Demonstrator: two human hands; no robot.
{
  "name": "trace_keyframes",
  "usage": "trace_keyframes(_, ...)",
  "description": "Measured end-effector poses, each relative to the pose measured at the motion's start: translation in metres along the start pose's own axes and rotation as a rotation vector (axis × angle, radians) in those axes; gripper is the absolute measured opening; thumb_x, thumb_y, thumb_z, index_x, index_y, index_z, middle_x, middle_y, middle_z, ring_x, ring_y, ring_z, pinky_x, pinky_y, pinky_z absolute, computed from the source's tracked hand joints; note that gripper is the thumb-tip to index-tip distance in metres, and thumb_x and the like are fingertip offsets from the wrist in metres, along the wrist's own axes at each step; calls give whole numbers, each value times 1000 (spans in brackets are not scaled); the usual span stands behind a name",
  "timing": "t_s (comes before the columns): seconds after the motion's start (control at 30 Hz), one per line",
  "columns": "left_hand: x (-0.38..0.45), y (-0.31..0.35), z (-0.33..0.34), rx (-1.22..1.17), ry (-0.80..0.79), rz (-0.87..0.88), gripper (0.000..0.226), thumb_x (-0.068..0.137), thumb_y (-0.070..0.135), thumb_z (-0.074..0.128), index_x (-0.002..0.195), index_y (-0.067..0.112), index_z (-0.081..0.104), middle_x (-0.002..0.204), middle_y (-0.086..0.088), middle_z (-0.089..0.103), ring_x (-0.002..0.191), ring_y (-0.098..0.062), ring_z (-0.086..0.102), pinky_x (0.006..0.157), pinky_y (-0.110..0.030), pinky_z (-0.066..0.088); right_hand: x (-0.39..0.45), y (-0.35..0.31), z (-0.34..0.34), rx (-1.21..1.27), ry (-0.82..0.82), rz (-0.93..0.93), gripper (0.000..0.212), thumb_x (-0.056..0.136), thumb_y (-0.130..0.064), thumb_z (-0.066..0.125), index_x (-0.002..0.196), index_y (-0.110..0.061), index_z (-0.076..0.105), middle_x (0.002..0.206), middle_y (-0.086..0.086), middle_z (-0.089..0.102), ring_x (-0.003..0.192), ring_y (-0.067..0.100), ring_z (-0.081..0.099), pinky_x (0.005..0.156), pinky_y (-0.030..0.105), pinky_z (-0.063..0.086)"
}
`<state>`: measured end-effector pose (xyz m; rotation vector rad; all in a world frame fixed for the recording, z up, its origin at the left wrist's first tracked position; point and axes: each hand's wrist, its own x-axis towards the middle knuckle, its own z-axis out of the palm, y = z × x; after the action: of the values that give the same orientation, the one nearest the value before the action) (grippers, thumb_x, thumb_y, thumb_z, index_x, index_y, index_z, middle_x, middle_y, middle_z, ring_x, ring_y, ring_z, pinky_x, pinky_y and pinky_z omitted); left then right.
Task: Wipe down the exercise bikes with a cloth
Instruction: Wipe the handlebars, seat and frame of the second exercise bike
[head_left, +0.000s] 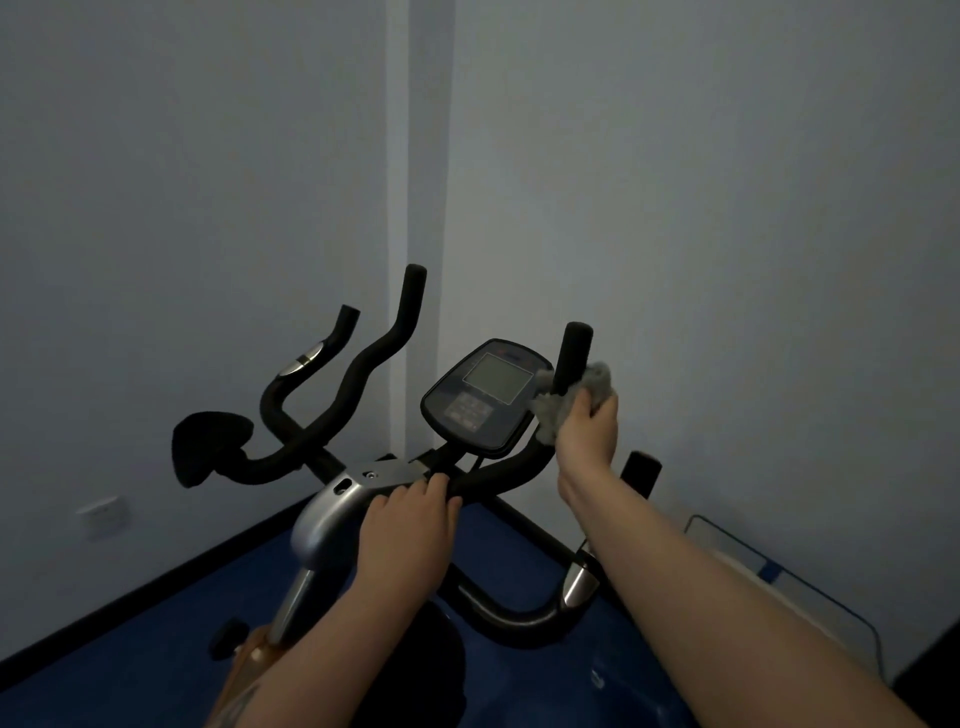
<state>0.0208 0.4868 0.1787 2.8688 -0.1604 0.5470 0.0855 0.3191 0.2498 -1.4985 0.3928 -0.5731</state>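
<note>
Two pale grey-white walls (675, 182) meet in a corner straight ahead, and a narrow vertical pilaster (423, 156) runs down that corner, slightly lighter on its front face. The light is dim and cool, giving the plaster a bluish cast with soft shading toward the upper edges. Low on the left-hand wall sits a white wall socket (104, 514). A dark skirting board (156, 587) lines the foot of the walls where they meet a deep blue floor (519, 686). At the right, near the wall, stands a pale, box-like object with a thin dark frame (779, 582) and a small blue patch; what it is cannot be told.
</note>
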Motion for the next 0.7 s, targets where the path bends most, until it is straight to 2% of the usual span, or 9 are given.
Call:
trace_keyframes(0.07, -1, 0, 0, 2, 5, 2, 26, 102, 42, 29, 112, 28, 48, 100, 11, 62, 90, -11, 58, 72, -27, 33, 6, -5, 1, 21, 10, 34, 25, 104, -30, 35, 120, -18, 49, 112, 5, 60, 103, 25, 59, 84, 34, 46)
trace_keyframes(0.2, 0, 1, 0, 23, 3, 5, 25, 102, 42, 29, 109, 28, 48, 98, 11, 62, 87, -12, 58, 69, -27, 31, 37, -56, 6, 60, -24, -142, 33, 102, -25, 40, 133, -23, 50, 122, -1, 58, 112, 19, 56, 96, 35, 45)
trace_keyframes(0.3, 0, 0, 1, 20, 2, -1, 24, 102, 42, 29, 108, 28, 48, 97, 11, 62, 87, -12, 58, 70, -28, 32, 28, -38, 7, -35, -35, -217, 35, 102, -25, 39, 136, -23, 48, 129, 1, 56, 116, 20, 55, 100, 40, 46)
trace_keyframes(0.43, 0, 1, 2, 20, 5, 1, 25, 102, 43, 29, 111, 28, 47, 98, 11, 61, 87, -11, 58, 70, -27, 31, -2, 15, -6, -197, -8, -221, 40, 104, -25, 35, 143, -26, 40, 136, 5, 49, 119, 22, 52, 99, 38, 46)
trace_keyframes(0.57, 1, 1, 2, 37, 1, -2, 27, 102, 43, 28, 112, 27, 48, 100, 10, 62, 89, -12, 59, 70, -28, 32, 31, -28, -1, -108, -31, -223, 35, 102, -18, 36, 135, -21, 49, 132, 2, 56, 120, 19, 52, 100, 30, 42)
trace_keyframes(0.63, 1, 1, 2, 43, -2, -8, 28, 102, 43, 28, 113, 27, 48, 101, 10, 63, 90, -13, 59, 71, -29, 33, 41, -47, 2, -60, -44, -261, 36, 102, -19, 38, 136, -20, 49, 134, 1, 55, 121, 17, 52, 106, 34, 41)
trace_keyframes(0.7, 1, 1, 2, 43, -7, -11, 28, 102, 43, 28, 114, 27, 47, 102, 10, 63, 91, -13, 60, 73, -29, 35, 35, -36, 4, -58, -56, -262, 39, 102, -22, 38, 140, -21, 45, 135, 2, 54, 122, 18, 52, 106, 39, 41)
